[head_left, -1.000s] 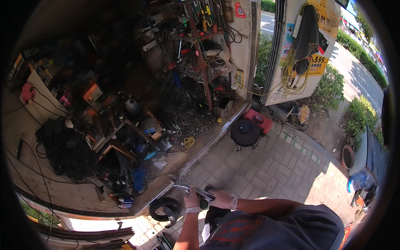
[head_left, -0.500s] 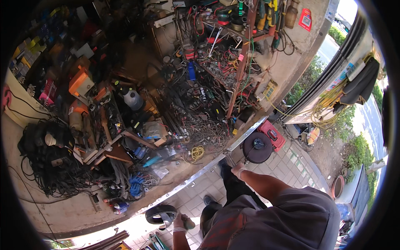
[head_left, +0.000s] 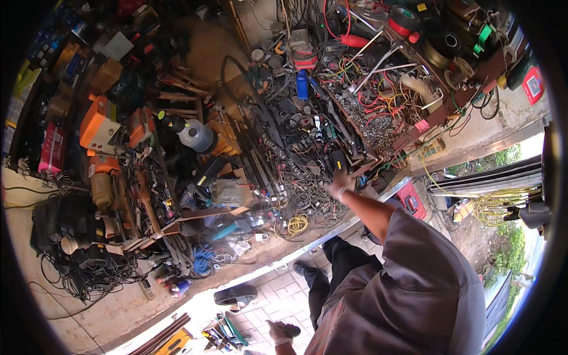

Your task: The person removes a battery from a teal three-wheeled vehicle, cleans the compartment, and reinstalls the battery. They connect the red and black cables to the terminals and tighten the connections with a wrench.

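Note:
My right hand [head_left: 337, 187] is stretched out over a heap of tangled cables and metal scraps [head_left: 302, 198], just short of a black piece with a yellow mark [head_left: 338, 161]. Motion smears its fingers, so I cannot tell whether it grips or touches anything. Low in the view, my left hand [head_left: 279, 332] hangs above the paving with its fingers curled. A dark rounded thing [head_left: 291, 330] shows against it, too unclear to name. Something pale wraps both hands near the wrist. Close to the left hand are a black ring-shaped tyre [head_left: 235, 294] and a tray of hand tools [head_left: 225, 334].
A metal-edged step [head_left: 278, 260] divides the paving from the cluttered floor. A grey spray bottle [head_left: 195, 137], an orange-and-white box [head_left: 99, 123] and a coil of yellow cord [head_left: 297, 225] lie among the clutter. At right sits a red case [head_left: 411, 200]; a bin of rods and wires [head_left: 384, 100] stands beyond.
My right arm has swung forward from beside the round dark stool to above the cable heap. My left hand has moved lower and rightward in view. The view has shifted closer to the clutter.

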{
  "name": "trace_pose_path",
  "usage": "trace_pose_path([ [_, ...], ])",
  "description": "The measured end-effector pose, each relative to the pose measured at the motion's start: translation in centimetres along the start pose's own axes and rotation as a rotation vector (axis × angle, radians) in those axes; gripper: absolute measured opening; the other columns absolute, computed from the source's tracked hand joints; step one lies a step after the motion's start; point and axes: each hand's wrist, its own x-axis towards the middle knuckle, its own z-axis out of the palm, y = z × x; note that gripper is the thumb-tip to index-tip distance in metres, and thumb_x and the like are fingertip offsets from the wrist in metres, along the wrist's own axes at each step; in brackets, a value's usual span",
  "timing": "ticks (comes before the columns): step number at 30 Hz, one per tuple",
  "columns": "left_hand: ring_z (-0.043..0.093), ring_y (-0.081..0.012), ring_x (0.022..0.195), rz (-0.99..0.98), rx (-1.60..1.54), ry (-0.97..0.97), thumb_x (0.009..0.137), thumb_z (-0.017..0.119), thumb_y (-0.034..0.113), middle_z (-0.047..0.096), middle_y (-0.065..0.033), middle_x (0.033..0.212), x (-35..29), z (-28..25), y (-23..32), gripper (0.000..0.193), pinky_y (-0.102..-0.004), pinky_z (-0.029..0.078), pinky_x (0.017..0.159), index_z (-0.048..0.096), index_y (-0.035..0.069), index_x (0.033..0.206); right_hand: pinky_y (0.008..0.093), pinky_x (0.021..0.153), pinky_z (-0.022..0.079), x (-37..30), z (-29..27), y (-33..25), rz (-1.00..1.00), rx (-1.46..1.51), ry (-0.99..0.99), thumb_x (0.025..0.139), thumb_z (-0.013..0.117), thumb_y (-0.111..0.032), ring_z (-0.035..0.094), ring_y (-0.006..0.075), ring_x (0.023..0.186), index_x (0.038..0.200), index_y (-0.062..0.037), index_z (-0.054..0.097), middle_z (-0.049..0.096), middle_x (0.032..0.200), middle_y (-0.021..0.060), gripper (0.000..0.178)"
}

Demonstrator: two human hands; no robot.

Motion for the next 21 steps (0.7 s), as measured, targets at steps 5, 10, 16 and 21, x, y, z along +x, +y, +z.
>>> trace_pose_path([
  [5,0.047,-0.0253,0.054,0.139,0.041,-0.172,0.095,0.045,0.065,0.041,-0.0059,0.059,-2.7,18.9,7.0,0.061,-0.0450,0.050,0.057,0.044,0.011,0.067,0.0383,0.091,0.050,-16.9,3.6,-2.8,-0.641,0.633,-1.179,0.092,0.059,-0.055,0.057,0.0252,0.118,0.142,-0.0100,0.047,0.057,0.135,0.0159,0.068],
  [10,0.044,-0.0153,0.056,0.442,0.326,-0.430,0.097,0.051,0.059,0.048,0.0007,0.064,-2.8,33.0,7.5,0.050,-0.0323,0.038,0.052,0.051,0.015,0.073,0.0244,0.050,0.039,-20.2,-0.9,-3.3,-0.420,1.090,-1.203,0.092,0.070,-0.030,0.048,0.0075,0.063,0.141,-0.0096,0.047,0.054,0.079,-0.0034,0.058],
  [16,0.045,-0.0131,0.052,0.210,0.435,-0.609,0.095,0.049,0.063,0.047,0.0032,0.063,-3.8,46.1,5.2,0.054,-0.0332,0.047,0.050,0.060,0.011,0.086,0.0246,0.057,0.044,-15.8,-5.9,7.9,-0.013,1.372,-0.860,0.092,0.069,-0.015,0.052,0.0090,0.066,0.139,0.0013,0.045,0.058,0.085,0.0019,0.055],
  [21,0.053,-0.0209,0.068,-0.081,0.344,-1.009,0.094,0.044,0.067,0.055,-0.0052,0.078,-13.3,60.7,3.0,0.060,-0.0411,0.049,0.077,0.058,0.009,0.091,0.0275,0.059,0.049,-19.6,-6.5,18.8,0.212,1.236,-0.524,0.086,0.074,-0.020,0.058,0.0121,0.068,0.133,0.0024,0.052,0.063,0.091,0.0059,0.056],
])
